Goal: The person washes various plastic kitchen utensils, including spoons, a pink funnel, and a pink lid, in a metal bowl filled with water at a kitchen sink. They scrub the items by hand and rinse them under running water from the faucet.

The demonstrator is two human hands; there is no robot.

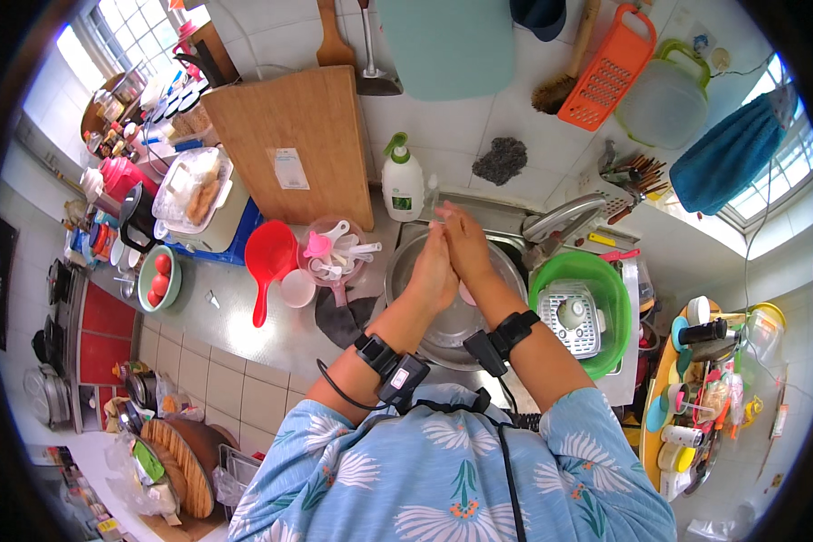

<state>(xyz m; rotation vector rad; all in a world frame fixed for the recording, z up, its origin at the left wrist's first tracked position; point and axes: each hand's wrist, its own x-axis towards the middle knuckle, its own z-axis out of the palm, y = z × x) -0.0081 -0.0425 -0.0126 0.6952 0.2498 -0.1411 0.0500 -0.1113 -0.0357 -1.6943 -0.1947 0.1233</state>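
Observation:
My left hand [434, 271] and my right hand [468, 249] are pressed palm to palm above a round metal basin [396, 274] in the sink. Their fingers lie straight and close together, pointing away from me. Whatever may be between the palms is hidden. A small pinkish round thing inside the basin shows partly behind my right wrist. Just beyond my fingertips stands a white pump bottle [402, 181] with a green top. To the right of the hands are the faucet [562, 218] and a green plastic basin [620, 308] holding a white perforated basket [569, 332].
Left of the sink sit a red ladle [271, 254], a pink-rimmed strainer with plastic scoops [339, 251], a dark cloth [342, 318] and a bowl [171, 293] of red round items. A wooden cutting board [298, 149] leans on the wall. An orange grater [606, 68] and blue towel [728, 159] hang at right.

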